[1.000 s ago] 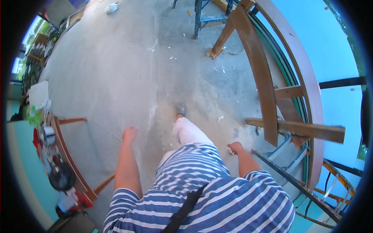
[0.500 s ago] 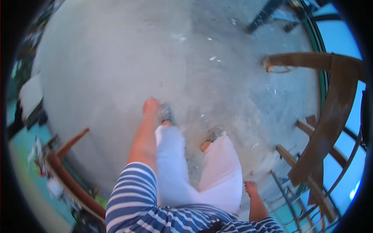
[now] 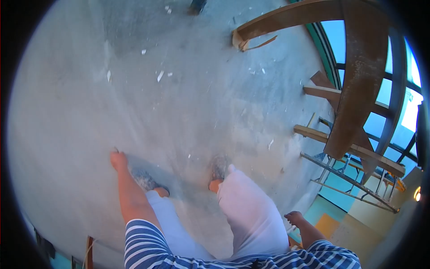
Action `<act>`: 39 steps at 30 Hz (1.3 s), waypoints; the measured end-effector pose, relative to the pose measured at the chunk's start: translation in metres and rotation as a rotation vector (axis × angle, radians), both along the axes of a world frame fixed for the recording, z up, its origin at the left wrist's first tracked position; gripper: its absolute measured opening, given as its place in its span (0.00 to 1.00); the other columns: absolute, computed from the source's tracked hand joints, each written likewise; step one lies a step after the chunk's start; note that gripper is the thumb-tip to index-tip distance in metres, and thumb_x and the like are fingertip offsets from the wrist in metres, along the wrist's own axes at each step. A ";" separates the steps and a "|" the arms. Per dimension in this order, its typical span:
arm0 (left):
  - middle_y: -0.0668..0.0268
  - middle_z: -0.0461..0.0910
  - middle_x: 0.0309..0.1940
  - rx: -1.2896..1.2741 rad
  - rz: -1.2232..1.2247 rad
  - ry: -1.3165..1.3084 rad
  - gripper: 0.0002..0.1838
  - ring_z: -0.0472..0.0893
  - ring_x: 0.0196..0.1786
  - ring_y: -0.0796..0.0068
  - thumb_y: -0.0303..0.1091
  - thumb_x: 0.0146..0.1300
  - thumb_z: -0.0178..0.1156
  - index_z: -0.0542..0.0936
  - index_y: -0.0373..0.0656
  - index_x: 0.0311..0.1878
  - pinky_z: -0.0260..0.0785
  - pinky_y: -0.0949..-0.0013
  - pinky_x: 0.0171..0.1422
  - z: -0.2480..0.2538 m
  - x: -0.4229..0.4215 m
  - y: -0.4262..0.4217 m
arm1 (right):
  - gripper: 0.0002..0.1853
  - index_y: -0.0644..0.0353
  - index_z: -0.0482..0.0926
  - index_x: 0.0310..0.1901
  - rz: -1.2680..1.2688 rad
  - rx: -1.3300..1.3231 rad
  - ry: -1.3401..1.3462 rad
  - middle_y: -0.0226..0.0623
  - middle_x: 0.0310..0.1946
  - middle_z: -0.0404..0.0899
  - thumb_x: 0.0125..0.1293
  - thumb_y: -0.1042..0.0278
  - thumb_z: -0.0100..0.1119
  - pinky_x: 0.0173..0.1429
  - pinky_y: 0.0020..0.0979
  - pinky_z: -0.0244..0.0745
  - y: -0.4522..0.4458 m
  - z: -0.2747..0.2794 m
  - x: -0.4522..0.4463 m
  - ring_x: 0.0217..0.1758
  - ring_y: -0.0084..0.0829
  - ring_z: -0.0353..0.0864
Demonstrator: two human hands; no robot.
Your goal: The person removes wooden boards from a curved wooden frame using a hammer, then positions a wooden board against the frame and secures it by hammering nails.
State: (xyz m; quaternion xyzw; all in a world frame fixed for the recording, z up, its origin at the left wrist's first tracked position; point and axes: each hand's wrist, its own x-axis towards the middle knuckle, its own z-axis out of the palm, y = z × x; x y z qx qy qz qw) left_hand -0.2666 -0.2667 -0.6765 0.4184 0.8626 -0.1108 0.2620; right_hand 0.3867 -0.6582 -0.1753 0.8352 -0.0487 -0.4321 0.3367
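My left hand (image 3: 118, 161) hangs out in front of me over the concrete floor, its fingers curled closed. A small thin tip shows at its far side; whether it is a finger or a held thing I cannot make out. Low on the right, beside my thigh, my right hand (image 3: 294, 218) hangs with its fingers curled in, and nothing shows in it. Both hands are apart from any furniture. Below them are my light trousers (image 3: 251, 210) and my patterned shoes, the left shoe (image 3: 144, 179) close beside my left hand.
A large brown wooden furniture frame (image 3: 358, 85) stands on the right, torn wrapping (image 3: 240, 41) at one leg end. Near it are a wooden bar (image 3: 313, 133) and a metal ladder-like frame (image 3: 345, 179). White scraps (image 3: 160, 76) lie on the grey floor (image 3: 89, 98). Windows line the right side.
The view has turned and moved towards the right, so the wooden frame looms closer and the left-side furniture has mostly slid out. My left hand has swung outward; my feet have stepped.
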 end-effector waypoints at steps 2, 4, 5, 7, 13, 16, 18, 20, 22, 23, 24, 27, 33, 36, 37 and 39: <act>0.46 0.84 0.44 -0.018 -0.074 -0.007 0.16 0.84 0.50 0.46 0.38 0.63 0.60 0.79 0.33 0.45 0.76 0.51 0.56 -0.008 -0.010 0.008 | 0.21 0.62 0.86 0.47 0.014 0.057 0.007 0.37 0.35 0.85 0.65 0.51 0.68 0.36 0.32 0.80 0.016 -0.002 0.005 0.32 0.29 0.81; 0.46 0.84 0.44 -0.098 -0.100 -0.048 0.16 0.85 0.49 0.46 0.37 0.63 0.59 0.80 0.31 0.46 0.76 0.51 0.55 -0.003 -0.016 0.015 | 0.20 0.62 0.86 0.47 -0.074 0.191 -0.060 0.37 0.36 0.85 0.65 0.51 0.67 0.37 0.32 0.81 0.019 -0.009 0.012 0.35 0.28 0.82; 0.46 0.85 0.44 -0.111 -0.161 -0.010 0.17 0.85 0.49 0.47 0.38 0.63 0.60 0.81 0.31 0.45 0.76 0.51 0.55 -0.002 -0.019 0.019 | 0.20 0.61 0.86 0.47 -0.117 0.215 -0.107 0.36 0.36 0.85 0.65 0.51 0.67 0.38 0.32 0.81 0.010 -0.018 0.015 0.35 0.28 0.82; 0.46 0.85 0.44 -0.155 -0.287 0.058 0.18 0.85 0.48 0.47 0.40 0.63 0.61 0.82 0.31 0.44 0.77 0.51 0.55 -0.007 -0.009 0.020 | 0.19 0.62 0.86 0.47 -0.135 0.221 -0.142 0.36 0.35 0.86 0.65 0.54 0.66 0.38 0.31 0.81 -0.001 -0.027 0.009 0.34 0.28 0.83; 0.47 0.86 0.42 -0.106 -0.361 -0.122 0.20 0.85 0.47 0.47 0.48 0.61 0.64 0.86 0.38 0.38 0.76 0.49 0.53 0.004 0.050 0.012 | 0.17 0.61 0.87 0.47 0.133 0.261 0.064 0.38 0.33 0.87 0.64 0.57 0.65 0.38 0.30 0.78 -0.019 -0.056 0.010 0.31 0.28 0.82; 0.48 0.86 0.39 -0.115 -0.172 -0.553 0.14 0.85 0.46 0.48 0.41 0.60 0.64 0.86 0.39 0.41 0.77 0.51 0.50 0.050 0.144 -0.020 | 0.15 0.62 0.86 0.46 0.327 0.500 0.123 0.36 0.31 0.85 0.65 0.60 0.65 0.37 0.29 0.77 0.005 -0.067 0.009 0.30 0.27 0.81; 0.56 0.87 0.33 -0.309 -0.158 -0.796 0.16 0.87 0.38 0.64 0.39 0.60 0.66 0.86 0.39 0.47 0.79 0.58 0.40 0.160 0.228 -0.020 | 0.15 0.63 0.86 0.45 0.049 0.661 0.130 0.36 0.33 0.85 0.66 0.60 0.65 0.39 0.31 0.77 0.062 -0.064 -0.005 0.32 0.28 0.82; 0.58 0.88 0.34 -0.386 -0.152 -0.953 0.16 0.87 0.38 0.66 0.40 0.59 0.67 0.87 0.41 0.47 0.79 0.60 0.40 0.241 0.296 -0.043 | 0.14 0.64 0.85 0.45 -0.177 0.815 0.180 0.34 0.33 0.84 0.67 0.61 0.66 0.38 0.30 0.77 0.121 -0.056 -0.029 0.32 0.26 0.81; 0.57 0.88 0.40 -0.345 -0.424 -1.136 0.15 0.86 0.44 0.66 0.37 0.59 0.66 0.87 0.44 0.47 0.77 0.64 0.50 0.316 0.352 -0.063 | 0.14 0.64 0.84 0.48 -0.358 0.987 0.245 0.29 0.31 0.81 0.67 0.64 0.67 0.36 0.26 0.75 0.167 -0.042 -0.050 0.29 0.20 0.78; 0.59 0.88 0.37 -0.206 -0.529 -1.210 0.15 0.86 0.40 0.69 0.38 0.59 0.67 0.87 0.43 0.47 0.77 0.65 0.47 0.344 0.372 -0.080 | 0.13 0.63 0.83 0.48 -0.499 1.043 0.291 0.29 0.31 0.81 0.67 0.64 0.67 0.36 0.27 0.75 0.184 -0.029 -0.060 0.29 0.21 0.78; 0.61 0.87 0.35 -0.302 -0.490 -1.279 0.14 0.86 0.37 0.71 0.38 0.59 0.67 0.87 0.42 0.46 0.77 0.66 0.46 0.383 0.390 -0.080 | 0.13 0.63 0.83 0.48 -0.643 1.096 0.337 0.30 0.31 0.81 0.68 0.65 0.67 0.36 0.28 0.76 0.200 -0.015 -0.068 0.29 0.22 0.78; 0.64 0.86 0.31 -0.473 -0.421 -1.351 0.14 0.85 0.32 0.75 0.39 0.60 0.67 0.86 0.40 0.44 0.77 0.68 0.43 0.474 0.421 -0.056 | 0.09 0.59 0.81 0.45 -0.871 1.179 0.356 0.31 0.31 0.81 0.67 0.66 0.68 0.38 0.30 0.78 0.222 0.014 -0.064 0.30 0.24 0.78; 0.63 0.86 0.34 -0.576 -0.609 -1.406 0.14 0.86 0.33 0.73 0.40 0.60 0.67 0.85 0.40 0.43 0.77 0.67 0.43 0.526 0.464 -0.004 | 0.05 0.58 0.79 0.40 -0.887 1.146 0.394 0.34 0.32 0.81 0.68 0.69 0.65 0.38 0.31 0.79 0.260 0.068 -0.018 0.30 0.27 0.79; 0.59 0.87 0.39 -0.421 -0.923 -1.237 0.15 0.86 0.40 0.64 0.44 0.60 0.67 0.86 0.43 0.43 0.77 0.61 0.48 0.481 0.480 0.049 | 0.05 0.58 0.77 0.40 -0.823 1.184 0.302 0.35 0.32 0.81 0.69 0.70 0.63 0.38 0.32 0.81 0.268 0.065 0.018 0.31 0.27 0.79; 0.58 0.87 0.40 -0.344 -1.032 -1.142 0.16 0.86 0.43 0.61 0.45 0.59 0.66 0.86 0.44 0.44 0.77 0.59 0.49 0.458 0.486 0.066 | 0.05 0.58 0.77 0.41 -0.803 1.189 0.243 0.35 0.32 0.81 0.69 0.70 0.62 0.38 0.32 0.82 0.260 0.065 0.035 0.32 0.28 0.80; 0.56 0.86 0.45 -0.304 -0.912 -0.880 0.17 0.84 0.50 0.53 0.46 0.62 0.60 0.85 0.47 0.48 0.75 0.53 0.55 0.399 0.486 0.118 | 0.04 0.59 0.76 0.42 -0.764 1.144 0.049 0.35 0.33 0.81 0.69 0.71 0.61 0.40 0.34 0.83 0.240 0.062 0.070 0.33 0.28 0.81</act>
